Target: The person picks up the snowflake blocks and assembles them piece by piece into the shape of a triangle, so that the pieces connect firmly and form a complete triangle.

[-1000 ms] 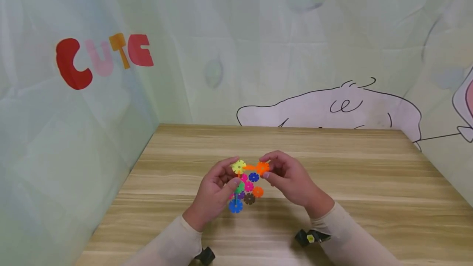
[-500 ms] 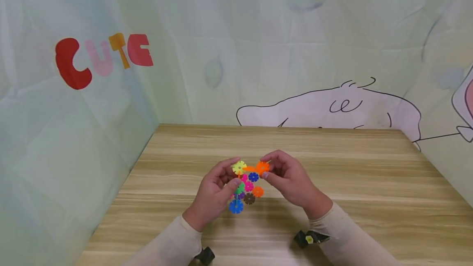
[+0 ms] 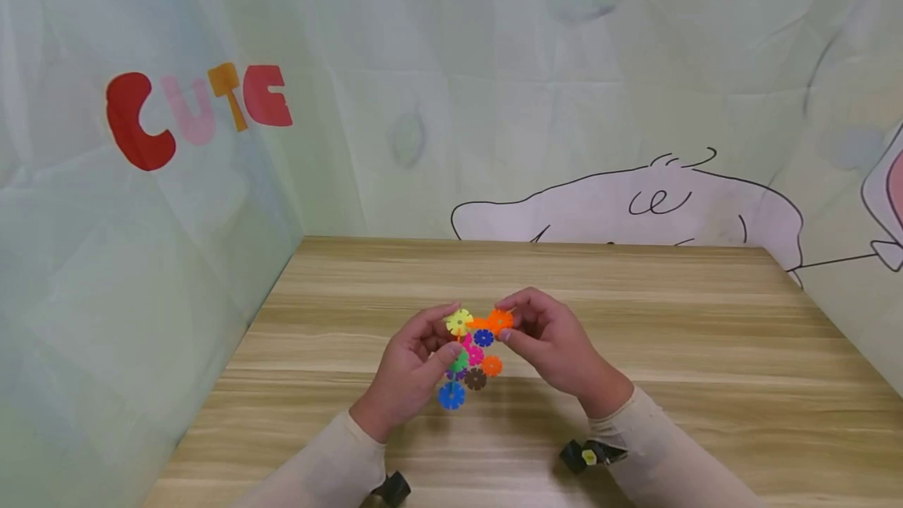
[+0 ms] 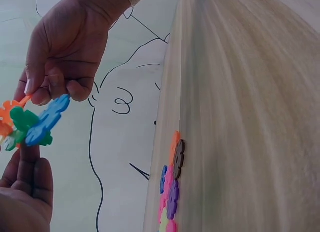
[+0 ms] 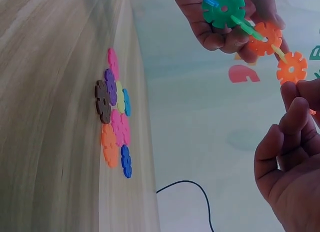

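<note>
Lettering (image 3: 199,116) in red, pink and orange on the wall cloth, well to the left of the left hand (image 3: 409,367). Black device (image 3: 393,488) under that wrist. Left hand gripping a chain of slotted flower discs (image 5: 266,39): thumb laid over the light green disc (image 3: 459,359), a fingertip by the top edge of the yellow disc (image 3: 459,322). Blue end disc (image 3: 451,395) just below the left thumb; from it the chain rises past that thumb, then crosses to the right hand (image 3: 564,351). Loose discs on the wood-grained table (image 3: 600,281), seen from the head in the gap between the hands: purple (image 3: 458,374), brown (image 3: 476,379), pink (image 3: 476,355), navy (image 3: 483,338), orange (image 3: 491,365). Right hand pinching the orange end disc (image 3: 501,322) between thumb and forefinger. Black wrist unit (image 3: 589,455) under its cuff; cartoon outline (image 3: 635,206) on the wall beyond it. Right wrist view gives the dark green disc (image 5: 224,9) face-on beside the left hand's fingers; head view has only its thin edge. Loose yellow piece (image 5: 120,95) shows in both wrist views, not from the head; loose light-blue piece (image 5: 127,102) in the right wrist view alone.
</note>
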`<state>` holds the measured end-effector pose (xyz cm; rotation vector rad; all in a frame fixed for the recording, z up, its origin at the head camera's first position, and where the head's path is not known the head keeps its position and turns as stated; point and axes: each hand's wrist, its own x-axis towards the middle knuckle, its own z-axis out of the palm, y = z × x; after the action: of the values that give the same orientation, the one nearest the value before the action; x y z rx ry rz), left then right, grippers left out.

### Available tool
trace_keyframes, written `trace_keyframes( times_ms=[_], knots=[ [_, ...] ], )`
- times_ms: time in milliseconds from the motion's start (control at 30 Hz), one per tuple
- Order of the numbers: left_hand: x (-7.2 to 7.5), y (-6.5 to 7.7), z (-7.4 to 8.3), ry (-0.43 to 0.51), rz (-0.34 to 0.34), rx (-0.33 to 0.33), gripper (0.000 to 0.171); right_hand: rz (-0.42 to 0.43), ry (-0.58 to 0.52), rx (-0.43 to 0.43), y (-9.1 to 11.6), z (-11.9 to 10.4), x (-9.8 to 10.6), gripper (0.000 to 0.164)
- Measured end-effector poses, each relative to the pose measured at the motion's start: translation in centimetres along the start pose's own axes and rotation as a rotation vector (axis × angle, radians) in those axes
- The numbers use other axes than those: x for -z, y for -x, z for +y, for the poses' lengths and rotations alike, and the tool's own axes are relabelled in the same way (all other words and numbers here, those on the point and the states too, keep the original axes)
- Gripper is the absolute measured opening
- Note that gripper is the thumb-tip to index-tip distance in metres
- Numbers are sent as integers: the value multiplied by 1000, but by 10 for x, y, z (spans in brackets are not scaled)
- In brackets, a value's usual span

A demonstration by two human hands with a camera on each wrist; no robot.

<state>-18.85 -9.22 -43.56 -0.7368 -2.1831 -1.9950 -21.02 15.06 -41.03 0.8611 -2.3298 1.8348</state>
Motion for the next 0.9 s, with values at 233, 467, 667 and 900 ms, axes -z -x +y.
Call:
trace_keyframes(
  times_ms=[233,467,667,900],
  knots=[
    [1,0,1,2,12,14,48,10,-21,-13,3,-1,-6,24],
    [1,1,1,1,7,-9,49,46,-18,-10,4,-3,-11,23],
    [-2,1,1,-14,18,-20,49,47,-11,9,4,0,-12,23],
    [-3,1,1,25,16,8,48,5,-23,-31,1,2,-10,29]
  ],
)
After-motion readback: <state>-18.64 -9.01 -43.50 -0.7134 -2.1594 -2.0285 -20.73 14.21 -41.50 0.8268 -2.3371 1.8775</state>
